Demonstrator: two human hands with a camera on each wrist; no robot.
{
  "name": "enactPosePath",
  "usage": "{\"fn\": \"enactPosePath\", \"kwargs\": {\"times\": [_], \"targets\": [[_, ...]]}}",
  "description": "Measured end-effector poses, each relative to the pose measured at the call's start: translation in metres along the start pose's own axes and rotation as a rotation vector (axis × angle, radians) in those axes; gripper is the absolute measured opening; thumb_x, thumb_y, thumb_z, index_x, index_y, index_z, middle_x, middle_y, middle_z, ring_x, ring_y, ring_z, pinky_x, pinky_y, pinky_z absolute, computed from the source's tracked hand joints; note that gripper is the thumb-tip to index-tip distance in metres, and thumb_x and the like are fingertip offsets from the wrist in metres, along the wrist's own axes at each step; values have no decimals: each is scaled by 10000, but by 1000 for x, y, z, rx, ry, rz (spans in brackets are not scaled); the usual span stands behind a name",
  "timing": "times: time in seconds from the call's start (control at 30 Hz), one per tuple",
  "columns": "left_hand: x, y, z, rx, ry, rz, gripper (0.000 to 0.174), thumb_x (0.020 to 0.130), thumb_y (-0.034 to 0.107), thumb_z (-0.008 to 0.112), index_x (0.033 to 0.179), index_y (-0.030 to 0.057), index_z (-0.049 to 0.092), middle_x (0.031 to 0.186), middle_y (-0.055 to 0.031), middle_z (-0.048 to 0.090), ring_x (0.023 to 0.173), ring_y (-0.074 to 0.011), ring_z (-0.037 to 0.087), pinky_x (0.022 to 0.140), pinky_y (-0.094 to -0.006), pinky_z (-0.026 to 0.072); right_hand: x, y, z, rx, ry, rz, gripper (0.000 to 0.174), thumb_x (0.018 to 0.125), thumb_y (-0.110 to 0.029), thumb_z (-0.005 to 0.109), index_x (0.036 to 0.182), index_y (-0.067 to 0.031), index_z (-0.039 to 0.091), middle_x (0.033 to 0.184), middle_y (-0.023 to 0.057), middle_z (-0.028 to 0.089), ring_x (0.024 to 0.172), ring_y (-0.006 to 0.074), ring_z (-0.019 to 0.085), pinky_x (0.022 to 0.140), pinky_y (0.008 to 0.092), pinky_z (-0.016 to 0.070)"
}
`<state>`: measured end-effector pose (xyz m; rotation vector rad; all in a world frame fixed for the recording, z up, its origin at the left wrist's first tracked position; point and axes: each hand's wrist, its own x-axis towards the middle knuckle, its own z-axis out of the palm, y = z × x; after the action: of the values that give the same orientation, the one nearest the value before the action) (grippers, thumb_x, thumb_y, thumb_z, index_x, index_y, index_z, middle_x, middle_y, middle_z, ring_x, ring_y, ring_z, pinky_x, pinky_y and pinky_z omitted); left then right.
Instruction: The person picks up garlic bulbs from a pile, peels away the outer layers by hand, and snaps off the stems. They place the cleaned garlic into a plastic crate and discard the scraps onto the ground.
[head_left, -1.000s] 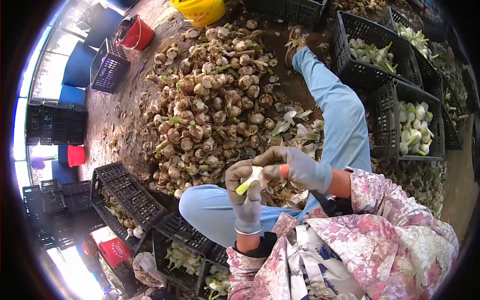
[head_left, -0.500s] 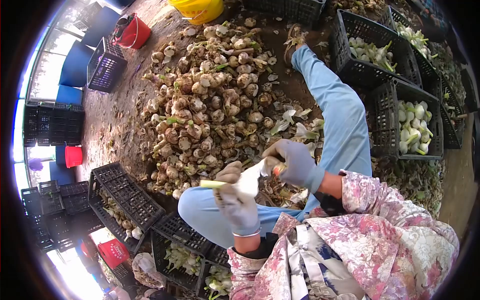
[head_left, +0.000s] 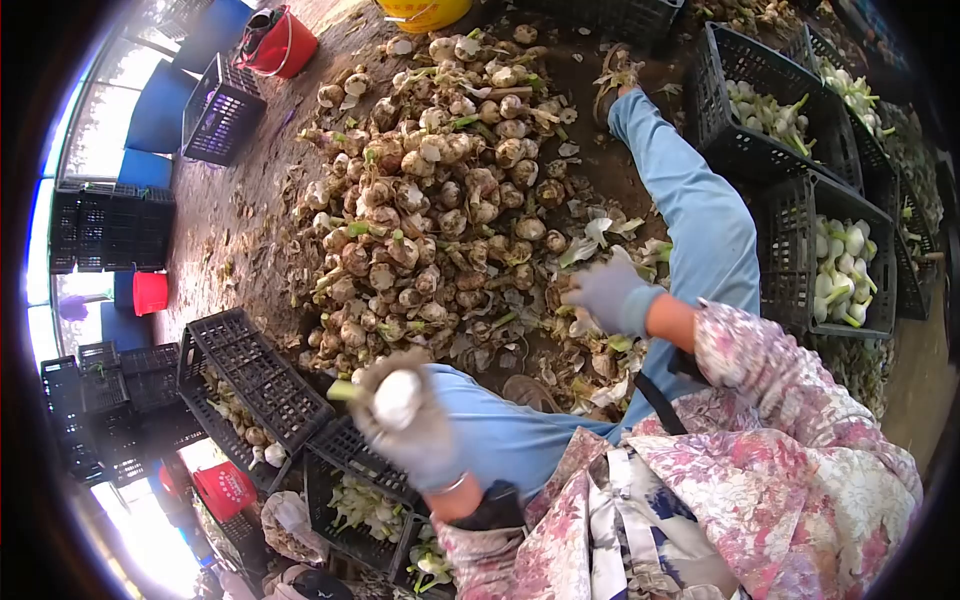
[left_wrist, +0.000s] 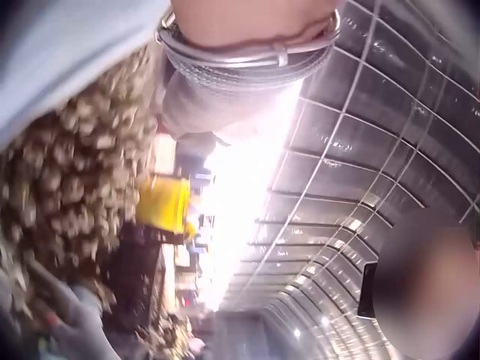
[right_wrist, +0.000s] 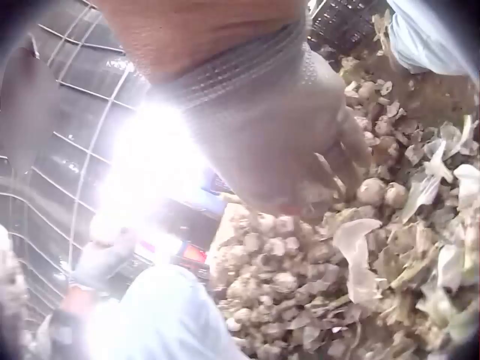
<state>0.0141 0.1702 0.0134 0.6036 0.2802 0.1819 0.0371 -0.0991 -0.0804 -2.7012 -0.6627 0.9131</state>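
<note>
The left grip (head_left: 415, 440) is clasping a round, peeled white bulb (head_left: 397, 398) with a green stub, while the right grip (head_left: 608, 292) is hovering at the pile (head_left: 440, 200), closure unclear.

Gloved left hand (head_left: 405, 420) low and leftward in a curled grip; gloved right hand (head_left: 605, 290) outstretched forward.

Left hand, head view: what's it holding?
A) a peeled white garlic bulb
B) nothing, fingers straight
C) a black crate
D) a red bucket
A: the left hand grips a white garlic bulb with a green stem stub, held out near the black crates.
</note>
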Motion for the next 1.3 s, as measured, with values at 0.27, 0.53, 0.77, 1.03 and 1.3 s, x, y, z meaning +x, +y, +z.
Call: {"fn": "enactPosePath", "kwargs": {"times": [0.27,0.53,0.77,1.03,1.3], "targets": [[-108,166,-185,1264,1338,670,526,945,429,392,1159,-32,528,1086,-181,593,944,-272,598,813,-377,523,148,36,13,14,31,363,445,865,-159,502,1305,-216,466,1163,119,573,940,286,634,699,409,513],[-177,165,-257,1603,1597,574,533,938,429,433,1201,-28,511,1196,-195,540,1034,-277,557,868,-395,466,211,64,41,-60,-61,434,505,897,-153,489,1386,-224,385,965,121,660,810,275,649,629,395,501],[-38,80,-90,1327,657,525,481,932,322,413,1254,-35,428,1234,-231,495,1118,-331,508,968,-413,421,118,30,17,1145,425,-27,562,826,-268,687,1310,-140,434,1150,129,590,1023,214,567,908,316,425],[-24,-88,31,618,-98,-237,577,840,68,564,1350,-7,304,1268,-97,430,1106,-163,467,980,-284,389,-36,-53,-41,826,752,-507,495,824,-138,647,1295,-105,500,1292,125,514,1160,179,497,985,302,389],[-46,-86,25,1299,-521,351,703,716,115,723,1313,-5,370,1219,-121,455,1114,-216,465,977,-335,384,-58,-54,-31,1740,527,-255,300,900,-190,598,1124,4,550,1071,54,597,966,101,548,865,259,450]]}}
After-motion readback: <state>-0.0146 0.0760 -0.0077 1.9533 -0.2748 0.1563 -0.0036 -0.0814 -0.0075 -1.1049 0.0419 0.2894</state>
